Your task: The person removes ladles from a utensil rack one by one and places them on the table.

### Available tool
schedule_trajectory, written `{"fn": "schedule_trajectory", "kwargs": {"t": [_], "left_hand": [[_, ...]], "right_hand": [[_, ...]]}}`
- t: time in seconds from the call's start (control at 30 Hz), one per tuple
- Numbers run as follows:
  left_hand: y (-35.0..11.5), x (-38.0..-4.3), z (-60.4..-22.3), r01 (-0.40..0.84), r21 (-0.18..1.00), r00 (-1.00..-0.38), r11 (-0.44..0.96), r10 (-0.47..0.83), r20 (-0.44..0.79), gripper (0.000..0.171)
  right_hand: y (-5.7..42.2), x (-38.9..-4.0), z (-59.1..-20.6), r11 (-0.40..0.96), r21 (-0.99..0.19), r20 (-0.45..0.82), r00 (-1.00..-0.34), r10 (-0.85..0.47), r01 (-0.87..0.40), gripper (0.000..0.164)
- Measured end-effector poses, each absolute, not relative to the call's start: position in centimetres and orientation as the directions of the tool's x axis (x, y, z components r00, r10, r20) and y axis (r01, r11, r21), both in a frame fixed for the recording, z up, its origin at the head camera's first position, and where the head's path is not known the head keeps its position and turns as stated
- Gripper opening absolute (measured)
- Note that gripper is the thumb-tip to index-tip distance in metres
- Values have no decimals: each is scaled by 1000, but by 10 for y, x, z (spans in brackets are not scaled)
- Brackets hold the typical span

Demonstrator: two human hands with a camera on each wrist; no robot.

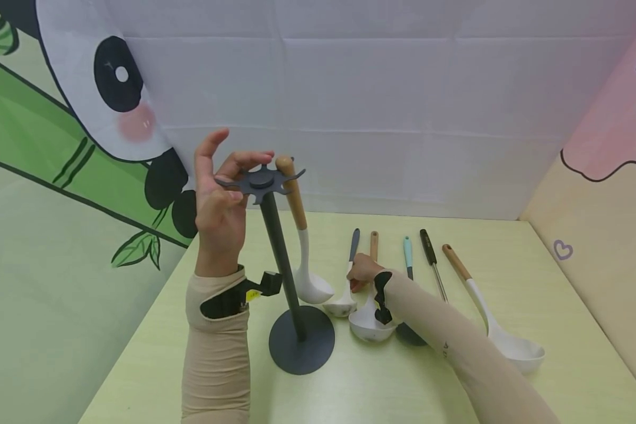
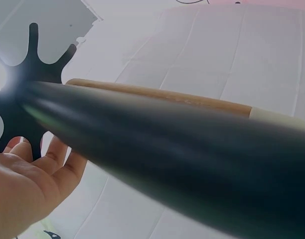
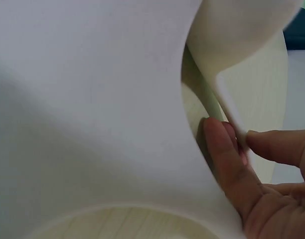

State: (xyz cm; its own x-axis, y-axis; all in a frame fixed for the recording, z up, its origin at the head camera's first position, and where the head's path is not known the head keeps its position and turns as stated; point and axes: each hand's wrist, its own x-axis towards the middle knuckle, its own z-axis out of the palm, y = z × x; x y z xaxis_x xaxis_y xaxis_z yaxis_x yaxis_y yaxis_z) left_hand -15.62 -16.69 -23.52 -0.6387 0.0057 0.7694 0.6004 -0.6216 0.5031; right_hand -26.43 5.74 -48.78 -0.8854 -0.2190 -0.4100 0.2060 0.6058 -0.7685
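A dark grey utensil stand (image 1: 280, 253) with a round base and a star-shaped top of hooks stands on the table, left of centre. My left hand (image 1: 219, 206) holds its top by a hook, thumb in front and fingers behind; the left wrist view shows the hand (image 2: 40, 184) below the hooks. A white ladle with a wooden handle (image 1: 295, 203) hangs from the stand's right side. My right hand (image 1: 364, 270) pinches the white neck of a blue-handled ladle (image 1: 354, 241), whose bowl is close over the table. In the right wrist view, thumb and fingers meet on the neck (image 3: 231, 107).
Right of that ladle lie a white ladle with a wooden handle (image 1: 372, 327), a turquoise-handled utensil (image 1: 408, 253), a black-handled utensil (image 1: 428, 247) and a large white ladle (image 1: 509, 347). My right forearm covers parts of them. A white sheet (image 1: 360, 118) hangs behind the table.
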Motion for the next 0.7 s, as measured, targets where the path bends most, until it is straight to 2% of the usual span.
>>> {"fn": "schedule_trajectory", "kwargs": {"t": [0.33, 0.43, 0.53, 0.63, 0.7], "left_hand": [[-166, -157, -235, 599, 501, -641, -624, 1, 767, 64], [-165, -156, -235, 594, 505, -645, -626, 4, 764, 64], [-166, -156, -235, 597, 502, -641, -626, 4, 767, 64], [-167, -156, -236, 604, 500, -636, -621, 3, 772, 63], [-168, -157, -236, 607, 502, -635, -616, 5, 772, 63]], "right_hand": [[61, -262, -482, 618, -764, -424, -868, -261, 187, 8], [65, -263, -478, 695, -713, -389, -874, -290, 87, 11], [69, -262, -466, 758, -652, -333, -887, -320, -29, 27], [71, -258, -447, 755, -646, -257, -900, -353, -112, 46], [72, -254, -433, 727, -664, -181, -906, -382, -174, 44]]}}
